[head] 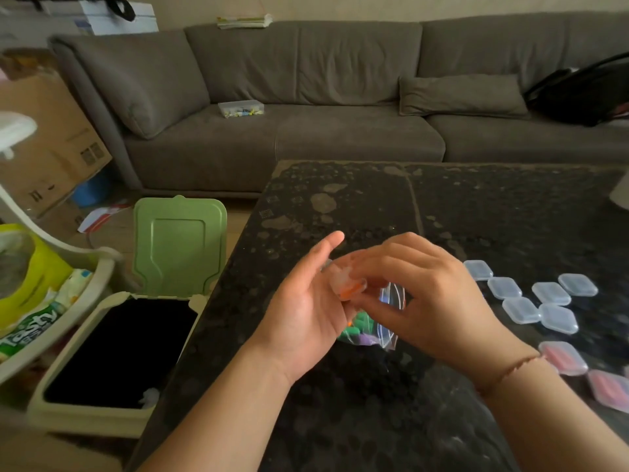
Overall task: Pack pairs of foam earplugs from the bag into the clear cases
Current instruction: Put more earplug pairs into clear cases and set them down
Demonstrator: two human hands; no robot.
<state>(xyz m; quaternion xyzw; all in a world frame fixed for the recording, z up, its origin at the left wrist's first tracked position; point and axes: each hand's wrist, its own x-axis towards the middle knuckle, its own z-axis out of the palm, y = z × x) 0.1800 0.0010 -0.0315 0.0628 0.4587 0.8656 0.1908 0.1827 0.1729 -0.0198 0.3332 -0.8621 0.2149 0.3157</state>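
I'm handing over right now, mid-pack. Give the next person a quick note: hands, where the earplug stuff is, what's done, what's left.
Left hand: cradles a clear case with orange earplugs inside.
Right hand: fingers curled over the same case, apparently closing it; blurred, so the lid state is unclear.
Bag of earplugs lies on the black table under the hands; green and purple ones remain inside.
Done: two pink-filled cases at the right edge; another may be cut off.
Left: six empty cases wait on the right. Finish this one, then fill those.
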